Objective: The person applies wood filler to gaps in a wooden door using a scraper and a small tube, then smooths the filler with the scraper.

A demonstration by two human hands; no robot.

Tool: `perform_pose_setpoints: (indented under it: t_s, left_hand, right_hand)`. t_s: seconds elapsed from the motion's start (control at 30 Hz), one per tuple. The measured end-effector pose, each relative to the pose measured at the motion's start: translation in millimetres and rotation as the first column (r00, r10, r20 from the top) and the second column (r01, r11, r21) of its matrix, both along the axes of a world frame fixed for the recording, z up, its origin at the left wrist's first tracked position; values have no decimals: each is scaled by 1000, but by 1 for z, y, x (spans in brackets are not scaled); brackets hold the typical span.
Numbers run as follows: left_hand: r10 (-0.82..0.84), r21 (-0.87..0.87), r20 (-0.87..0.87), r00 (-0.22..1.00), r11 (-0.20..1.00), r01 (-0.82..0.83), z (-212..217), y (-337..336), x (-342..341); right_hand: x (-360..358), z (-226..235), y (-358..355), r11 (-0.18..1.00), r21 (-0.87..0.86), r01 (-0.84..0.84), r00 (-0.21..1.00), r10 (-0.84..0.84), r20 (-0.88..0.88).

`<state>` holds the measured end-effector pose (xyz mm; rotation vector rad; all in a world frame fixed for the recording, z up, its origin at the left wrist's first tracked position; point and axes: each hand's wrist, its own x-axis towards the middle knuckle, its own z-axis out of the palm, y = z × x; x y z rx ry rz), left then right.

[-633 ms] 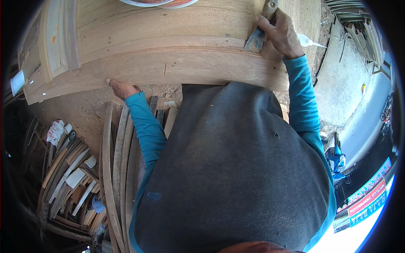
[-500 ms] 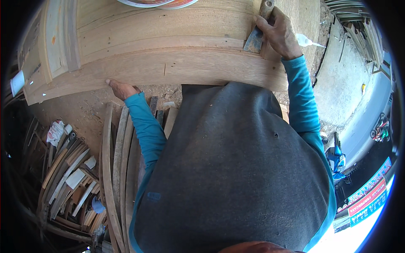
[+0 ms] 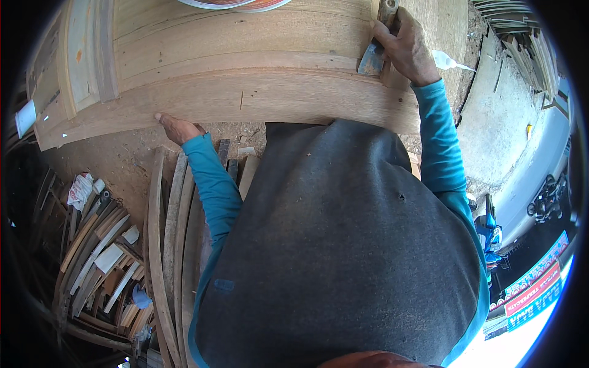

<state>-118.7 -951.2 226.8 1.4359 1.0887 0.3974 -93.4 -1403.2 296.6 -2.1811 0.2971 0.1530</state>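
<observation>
Right hand [image 3: 406, 46] grips a flat metal scraper blade w/ wooden handle [image 3: 373, 56], long axis near vertical, blade end down, on the large curved pale-wood panel [image 3: 245, 92]. Left hand [image 3: 178, 129] holds nothing, fingers flat vs. panel's lower edge.

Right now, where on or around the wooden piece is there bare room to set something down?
Bare wood lies on the wooden panel between the left hand at its lower edge and the right hand, which grips a scraper. The dirt floor left of the left hand is open. Lower left is crowded with wood strips.
</observation>
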Motion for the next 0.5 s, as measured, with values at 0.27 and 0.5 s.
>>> perform_pose_setpoints:
  t_s: [0.27, 0.5]
  left_hand:
    - [-4, 0, 6, 1000, 1000, 4, -2, 2, -1]
    - [-1, 7, 9, 1000, 1000, 1, -3, 2, 0]
  right_hand:
    - [2, -3, 0, 999, -45, 9, 1000, -9, 5]
    - [3, 1, -4, 997, 5, 75, 997, -75, -28]
